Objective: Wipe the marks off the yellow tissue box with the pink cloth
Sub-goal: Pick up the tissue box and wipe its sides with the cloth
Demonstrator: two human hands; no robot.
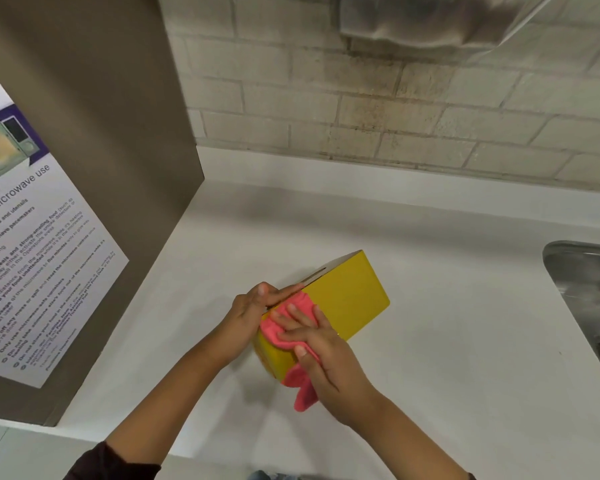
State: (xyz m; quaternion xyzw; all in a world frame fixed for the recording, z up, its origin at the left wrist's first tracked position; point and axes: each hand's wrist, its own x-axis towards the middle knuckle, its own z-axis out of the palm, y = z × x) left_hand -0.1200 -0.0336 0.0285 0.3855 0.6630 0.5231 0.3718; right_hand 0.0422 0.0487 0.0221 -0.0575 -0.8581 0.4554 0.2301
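Note:
The yellow tissue box point(347, 299) lies on the white counter point(447, 323), its long side facing up and its slot edge turned to the far left. My left hand point(253, 313) grips the box's near-left end, fingers along the top edge. My right hand point(323, 358) presses the pink cloth point(281, 327) flat against the near part of the yellow face. One end of the cloth hangs down below my palm. No marks are visible on the exposed yellow surface; the part under the cloth is hidden.
A grey-brown panel point(94, 133) with a microwave-use notice point(32, 244) stands on the left. A steel sink point(593, 299) sits at the right edge. A tiled wall point(395, 109) runs behind the counter, with a paper towel dispenser point(430, 19) above.

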